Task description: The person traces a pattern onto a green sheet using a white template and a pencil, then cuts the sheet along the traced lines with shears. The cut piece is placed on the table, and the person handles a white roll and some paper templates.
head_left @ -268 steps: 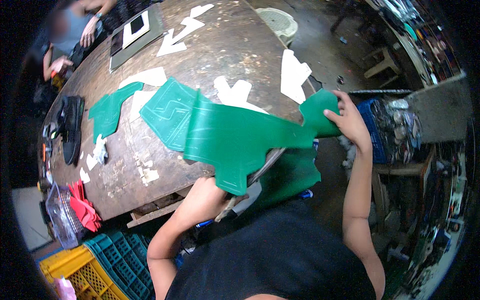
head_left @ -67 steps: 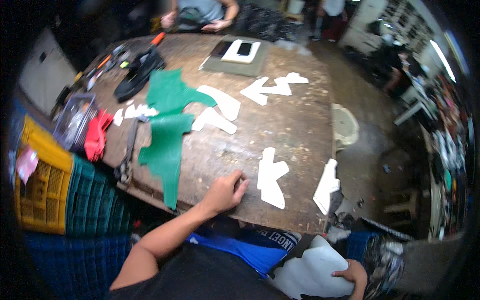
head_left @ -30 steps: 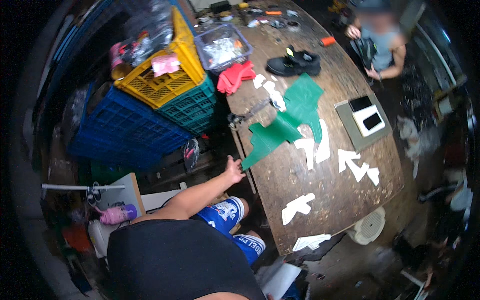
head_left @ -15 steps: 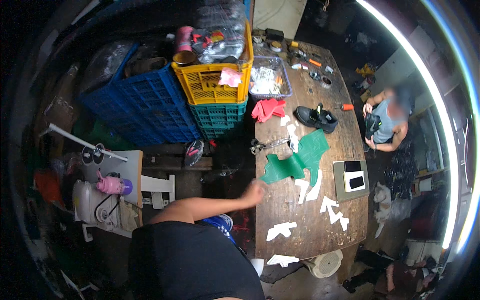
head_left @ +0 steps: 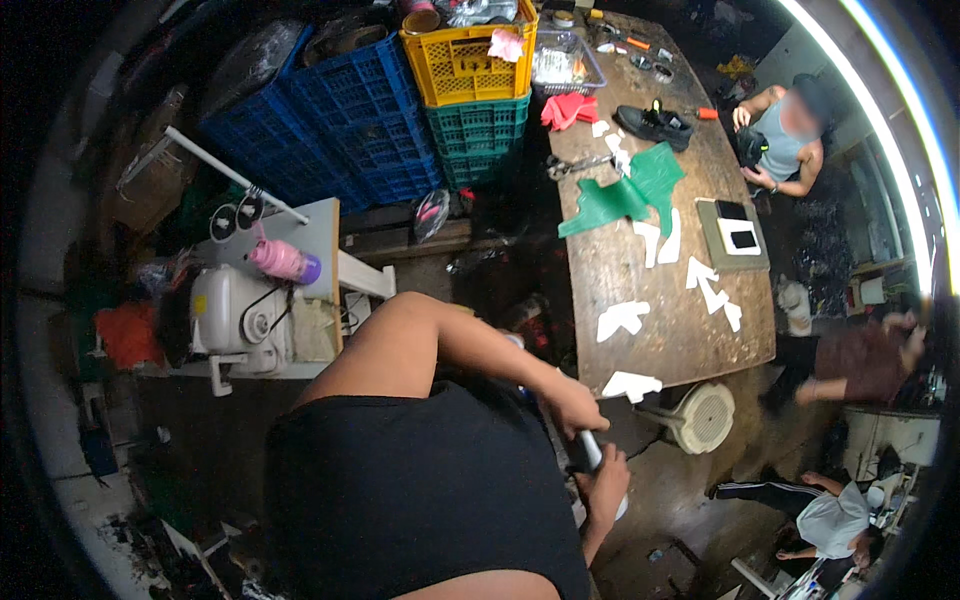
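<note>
My left hand [head_left: 578,406] is closed at the upper end of a pale grey, elongated object [head_left: 592,450] whose kind I cannot make out. My right hand [head_left: 607,485] comes in from below, its fingers curled at the lower part of the same object. Both hands are in front of my black shirt, off the near corner of the wooden table [head_left: 650,290]. A white cut piece [head_left: 631,386] lies at that corner, close to my left hand. Farther up the table a green sheet [head_left: 625,200] with a cut outline lies flat, apart from both hands.
A black shoe [head_left: 655,127], red cloth pieces [head_left: 569,111] and more white cut pieces [head_left: 622,319] lie on the table. A plastic stool [head_left: 703,418] stands by its end. Stacked crates [head_left: 478,135] and a sewing machine [head_left: 235,310] are at left. A co-worker [head_left: 790,140] sits across.
My left hand has left the table edge by the green sheet and come down toward my body. My right hand has come into view beside it. The view has shifted.
</note>
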`<control>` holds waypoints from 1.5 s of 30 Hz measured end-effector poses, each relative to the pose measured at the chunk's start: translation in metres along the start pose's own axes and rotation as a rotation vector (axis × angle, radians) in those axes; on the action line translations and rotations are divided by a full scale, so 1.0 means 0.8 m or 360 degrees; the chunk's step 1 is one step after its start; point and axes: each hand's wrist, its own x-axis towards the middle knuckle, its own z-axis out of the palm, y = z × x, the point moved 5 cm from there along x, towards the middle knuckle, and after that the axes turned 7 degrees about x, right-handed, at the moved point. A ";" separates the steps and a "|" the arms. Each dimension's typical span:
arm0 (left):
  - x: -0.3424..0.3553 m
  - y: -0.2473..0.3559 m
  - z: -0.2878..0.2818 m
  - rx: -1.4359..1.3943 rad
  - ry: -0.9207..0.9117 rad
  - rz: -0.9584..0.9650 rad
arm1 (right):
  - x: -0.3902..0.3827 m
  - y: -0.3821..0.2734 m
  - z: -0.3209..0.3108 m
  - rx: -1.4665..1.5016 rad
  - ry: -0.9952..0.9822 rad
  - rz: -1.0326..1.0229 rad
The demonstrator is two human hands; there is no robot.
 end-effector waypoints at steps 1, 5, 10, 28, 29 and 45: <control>0.004 0.006 0.004 -0.0179 -0.0013 0.0099 | -0.012 -0.006 -0.003 -0.0045 0.0135 -0.0056; 0.016 0.023 0.001 -0.0472 -0.0351 0.0058 | -0.022 0.027 0.020 0.0205 -0.0163 0.0411; -0.002 0.076 -0.045 0.0775 0.0342 0.0176 | 0.010 0.053 0.046 0.1657 -0.0867 0.0172; 0.020 0.030 0.011 0.0185 -0.0190 -0.0147 | 0.014 0.073 0.035 0.1027 -0.0868 -0.0126; 0.023 0.023 0.019 -0.0139 -0.0345 -0.0159 | 0.008 0.059 0.026 0.0916 -0.0610 -0.0653; -0.028 0.035 -0.043 -0.0465 -0.0647 -0.0214 | -0.008 0.028 -0.008 0.0121 -0.0263 -0.0044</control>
